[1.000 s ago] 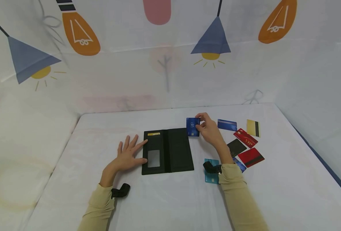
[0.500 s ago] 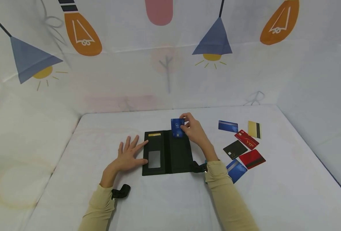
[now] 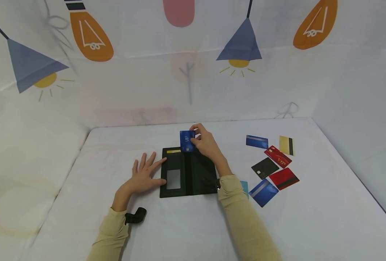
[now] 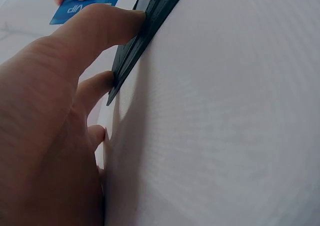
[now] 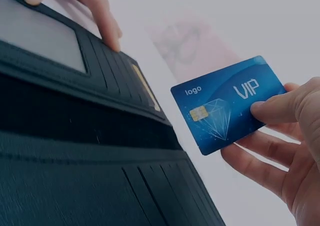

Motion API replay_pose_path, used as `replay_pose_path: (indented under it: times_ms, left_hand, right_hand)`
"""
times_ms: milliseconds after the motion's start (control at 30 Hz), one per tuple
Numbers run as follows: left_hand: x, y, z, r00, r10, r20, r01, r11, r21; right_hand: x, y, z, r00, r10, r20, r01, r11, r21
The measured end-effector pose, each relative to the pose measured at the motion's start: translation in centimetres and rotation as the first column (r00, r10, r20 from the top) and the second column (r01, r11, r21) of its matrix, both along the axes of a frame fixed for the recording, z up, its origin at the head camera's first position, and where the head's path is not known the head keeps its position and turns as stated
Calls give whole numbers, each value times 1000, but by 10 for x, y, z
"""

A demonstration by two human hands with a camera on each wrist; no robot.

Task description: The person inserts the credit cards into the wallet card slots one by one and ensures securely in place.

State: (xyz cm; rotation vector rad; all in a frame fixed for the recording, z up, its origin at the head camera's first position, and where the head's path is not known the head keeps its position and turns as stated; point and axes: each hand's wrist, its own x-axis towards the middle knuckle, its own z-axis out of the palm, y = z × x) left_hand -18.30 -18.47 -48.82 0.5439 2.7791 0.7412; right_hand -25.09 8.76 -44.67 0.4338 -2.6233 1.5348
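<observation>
A dark wallet [image 3: 197,174] lies spread on the white table, with card slots and a clear window [image 5: 40,33] on its left half. One yellow card [image 3: 173,151] peeks from a slot at that half's top. My left hand [image 3: 144,177] has its fingers spread; thumb and index fingertips rest on the wallet's left edge, as the left wrist view also shows. Between thumb and fingers my right hand [image 3: 206,143] pinches a blue VIP card [image 5: 227,106] by its right side. The card is over the wallet's top edge near the fold, its chip end toward the wallet.
Right of the wallet lie several loose cards: blue [image 3: 257,141], yellow [image 3: 287,145], red [image 3: 278,156], black [image 3: 265,168], another red [image 3: 284,178] and another blue [image 3: 263,193]. A teal card [image 3: 244,186] is partly hidden by the right sleeve. White fabric walls enclose the table.
My right hand has carried the blue VIP card leftward from the wallet's top right corner to above the fold. My left hand stays on the wallet's left edge.
</observation>
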Motion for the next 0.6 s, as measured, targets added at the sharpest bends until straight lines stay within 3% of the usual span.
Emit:
replay_pose_path:
  times_ms: [600]
  left_hand:
    - [-1, 0, -1, 1000, 19, 0, -19, 1000, 7]
  right_hand:
    - [4, -36, -7, 997, 58, 45, -57, 998, -13]
